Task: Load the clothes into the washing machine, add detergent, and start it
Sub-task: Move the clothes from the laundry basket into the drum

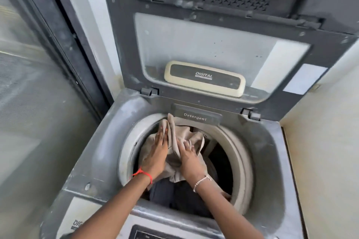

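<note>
Over the drum, left fingers press beige cloth; right fingers grip it.

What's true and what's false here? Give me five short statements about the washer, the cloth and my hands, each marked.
1. The lid is open. True.
2. The left hand and right hand both touch the cloth. True.
3. The drum is empty. False: dark clothes lie under the cloth.
4. The drawer is pulled out. False: it looks pushed in.
5. The red thread is on the right wrist. False: it is on the left.
</note>
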Available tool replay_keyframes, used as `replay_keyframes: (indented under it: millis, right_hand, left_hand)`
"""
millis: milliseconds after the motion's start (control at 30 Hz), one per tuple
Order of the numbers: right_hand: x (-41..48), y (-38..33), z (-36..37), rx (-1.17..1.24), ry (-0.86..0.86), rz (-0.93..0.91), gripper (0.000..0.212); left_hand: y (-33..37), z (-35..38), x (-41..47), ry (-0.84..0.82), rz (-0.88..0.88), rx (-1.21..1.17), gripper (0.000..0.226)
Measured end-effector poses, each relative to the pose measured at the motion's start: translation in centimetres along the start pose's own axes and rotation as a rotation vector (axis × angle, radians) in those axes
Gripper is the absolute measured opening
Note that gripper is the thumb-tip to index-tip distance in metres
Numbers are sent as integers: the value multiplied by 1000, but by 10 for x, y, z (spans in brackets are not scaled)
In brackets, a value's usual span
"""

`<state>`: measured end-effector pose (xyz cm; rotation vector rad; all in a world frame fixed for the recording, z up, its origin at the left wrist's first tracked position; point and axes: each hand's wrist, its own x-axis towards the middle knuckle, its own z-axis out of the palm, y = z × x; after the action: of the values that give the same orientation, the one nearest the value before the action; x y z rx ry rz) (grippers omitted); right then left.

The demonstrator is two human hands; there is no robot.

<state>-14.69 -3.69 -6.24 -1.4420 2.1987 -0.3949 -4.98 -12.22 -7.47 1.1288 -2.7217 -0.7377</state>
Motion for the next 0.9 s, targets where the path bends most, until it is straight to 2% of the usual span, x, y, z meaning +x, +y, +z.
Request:
replay_keyframes:
  millis: [100, 167, 267, 533, 600, 667, 767, 900]
  right_hand:
    - [32, 19, 25, -129, -112, 74, 81]
    - [47, 37, 40, -176, -143, 151, 85]
    - [61, 58, 45, -217, -177, 253, 80]
    - [55, 83, 10, -131, -165, 287, 80]
    - [38, 82, -17, -36, -184, 272, 80]
    - [11, 81, -52, 41, -179, 225, 82]
    - [-51, 91, -107, 201, -43, 128, 79]
    - [-169, 120, -159, 687, 352, 104, 63]
  left_hand:
    - [-19, 26, 20, -135, -53, 205, 78]
    - [-27, 40, 31, -261, -158, 289, 75]
    - [-31, 53, 46, -342, -193, 273, 75]
    - [6, 43, 54, -554, -150, 236, 112]
    - [37, 30, 57, -617, -100, 167, 105]
    - [77, 13, 53, -639, -5, 119, 83]
    - [141, -13, 35, -612, 157, 118, 59]
    - [237, -32, -4, -566, 401, 124, 53]
